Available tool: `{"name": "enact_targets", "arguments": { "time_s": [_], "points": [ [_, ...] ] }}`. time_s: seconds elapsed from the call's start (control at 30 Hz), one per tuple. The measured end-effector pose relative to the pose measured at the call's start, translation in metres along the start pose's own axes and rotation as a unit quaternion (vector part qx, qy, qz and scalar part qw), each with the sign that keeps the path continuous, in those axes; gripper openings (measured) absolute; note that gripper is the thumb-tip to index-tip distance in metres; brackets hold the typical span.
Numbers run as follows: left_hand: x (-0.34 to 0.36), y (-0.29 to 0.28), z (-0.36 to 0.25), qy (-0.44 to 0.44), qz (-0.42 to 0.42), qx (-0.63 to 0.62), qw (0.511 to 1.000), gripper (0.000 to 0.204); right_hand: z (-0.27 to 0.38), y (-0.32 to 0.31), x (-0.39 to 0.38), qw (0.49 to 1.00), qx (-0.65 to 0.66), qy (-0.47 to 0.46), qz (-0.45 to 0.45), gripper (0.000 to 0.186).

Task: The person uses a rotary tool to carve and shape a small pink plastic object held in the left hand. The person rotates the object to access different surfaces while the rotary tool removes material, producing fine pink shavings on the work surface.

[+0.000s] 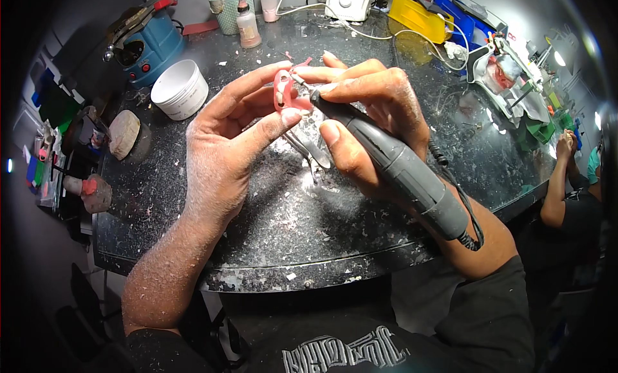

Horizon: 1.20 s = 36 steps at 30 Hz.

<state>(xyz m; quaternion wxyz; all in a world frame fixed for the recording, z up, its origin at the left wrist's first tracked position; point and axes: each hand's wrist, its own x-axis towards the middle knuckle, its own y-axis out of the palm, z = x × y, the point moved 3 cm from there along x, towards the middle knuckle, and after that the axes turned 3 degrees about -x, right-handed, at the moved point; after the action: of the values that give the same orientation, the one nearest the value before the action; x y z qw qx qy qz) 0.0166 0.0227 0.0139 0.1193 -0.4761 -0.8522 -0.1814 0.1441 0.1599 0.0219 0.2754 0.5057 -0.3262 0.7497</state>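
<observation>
We note dark speckled worktop [270, 231], dusted with pale shavings. Upper left of frame: blue machine [147, 43]; just right of it, white round tub [180, 88]. Top centre: small bottle [248, 24], white control box [347, 2]. Upper right: yellow bin [420, 16], blue tray [465, 19]. Left edge: grey stone-like lump [122, 133]. Far right: another person's raised forearm [557, 180].

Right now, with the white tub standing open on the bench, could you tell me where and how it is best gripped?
Grip the white tub around its round side wall, coming from above with fingers spread across the rim. It stands upright and lidless, left of the left hand, with bare dusty bench beside it, so a straight lift probably suits it.
</observation>
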Motion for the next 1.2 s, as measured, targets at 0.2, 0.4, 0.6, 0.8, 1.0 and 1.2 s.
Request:
{"name": "enact_targets", "arguments": {
  "time_s": [0.2, 0.4, 0.6, 0.8, 1.0, 1.2],
  "points": [
    [-0.0023, -0.0047, 0.0004, 0.037, -0.008, 0.047, 0.998, 0.052, 0.0007, 0.0037, -0.0013, 1.0, 0.01, 0.004, -0.011, 0.032],
    [-0.0025, -0.0027, 0.0007, 0.041, -0.008, 0.06, 0.997, 0.05, 0.0033, 0.0044, -0.0007, 1.0, 0.016, 0.004, -0.02, 0.033],
    [-0.0032, -0.0001, 0.0003, 0.07, 0.003, 0.049, 0.996, 0.046, 0.002, 0.0052, -0.0028, 0.999, 0.03, 0.003, -0.018, 0.035],
    [-0.0039, -0.002, 0.0014, 0.031, 0.0, 0.035, 0.999, 0.049, 0.0022, 0.0039, -0.0025, 1.0, 0.023, -0.004, -0.009, 0.036],
    [-0.0038, 0.0003, -0.0001, 0.056, 0.004, 0.029, 0.998, 0.047, 0.0022, 0.0042, -0.0022, 1.0, 0.012, -0.005, -0.004, 0.037],
    [-0.0037, 0.0015, -0.0017, 0.019, -0.002, 0.037, 0.999, 0.054, 0.0048, -0.0005, -0.0008, 1.0, 0.023, 0.015, 0.003, 0.038]
  ]
}}
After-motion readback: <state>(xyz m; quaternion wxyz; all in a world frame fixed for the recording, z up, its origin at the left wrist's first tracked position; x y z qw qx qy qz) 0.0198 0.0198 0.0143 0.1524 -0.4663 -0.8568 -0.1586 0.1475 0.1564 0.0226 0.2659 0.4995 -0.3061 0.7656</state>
